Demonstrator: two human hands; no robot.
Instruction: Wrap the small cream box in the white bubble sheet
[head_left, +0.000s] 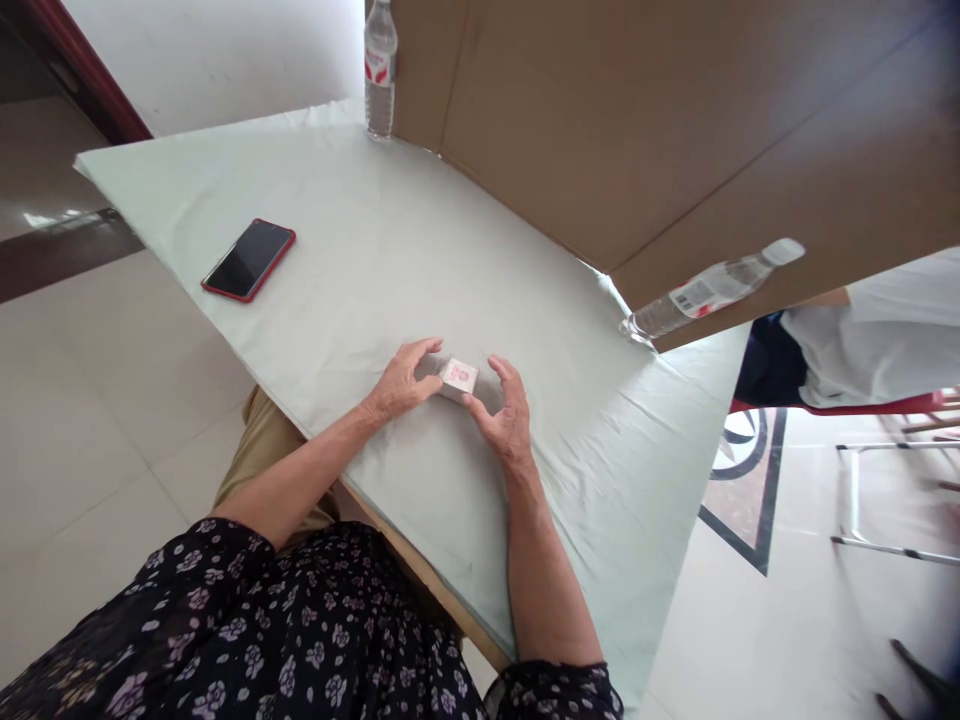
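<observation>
A small white box with a red print [458, 377] lies on the pale green tablecloth [360, 250] near the table's front edge. My left hand [401, 380] curls around its left side, thumb and fingertips touching it. My right hand [504, 410] grips its right side with bent fingers. Both hands rest on the cloth with the box held between them.
A red-cased phone [249, 259] lies face up at the left. One water bottle [380, 68] stands at the far corner; another water bottle [709, 289] stands at the right edge. A large cardboard sheet [675, 130] leans behind them. A red chair [862, 405] stands at the right.
</observation>
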